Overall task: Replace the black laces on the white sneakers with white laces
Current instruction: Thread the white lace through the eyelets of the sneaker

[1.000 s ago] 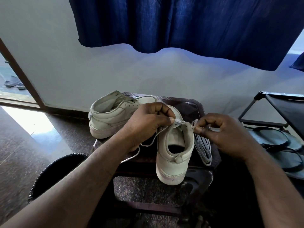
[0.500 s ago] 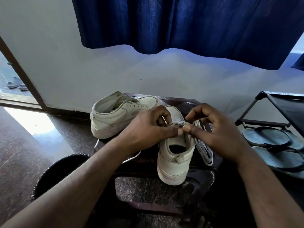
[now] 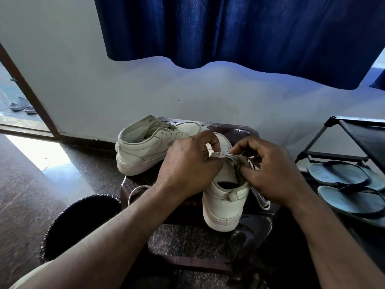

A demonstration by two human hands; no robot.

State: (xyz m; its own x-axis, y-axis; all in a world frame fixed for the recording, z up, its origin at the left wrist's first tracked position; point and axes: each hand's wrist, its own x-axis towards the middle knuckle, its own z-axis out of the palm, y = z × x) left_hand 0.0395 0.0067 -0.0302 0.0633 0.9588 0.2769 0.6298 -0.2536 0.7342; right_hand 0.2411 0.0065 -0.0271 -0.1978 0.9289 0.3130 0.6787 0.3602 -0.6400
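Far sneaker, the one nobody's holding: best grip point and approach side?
Take the far sneaker by its heel collar, coming from above on the left. It stands upright on the stool, opening up, heel end free; its toe sits behind the left hand.

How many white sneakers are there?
2. The far sneaker lies on the stool, back left; the near sneaker stands in front, gripped by the left hand and right hand.

Item count: two white sneakers (image 3: 145, 147) (image 3: 223, 205), two hands (image 3: 187, 165) (image 3: 275, 170), one brown stool (image 3: 239, 130), one black bin (image 3: 83, 222), one blue curtain (image 3: 229, 28), one black rack (image 3: 364, 132), two grey flip-flops (image 3: 337, 172) (image 3: 350, 201).
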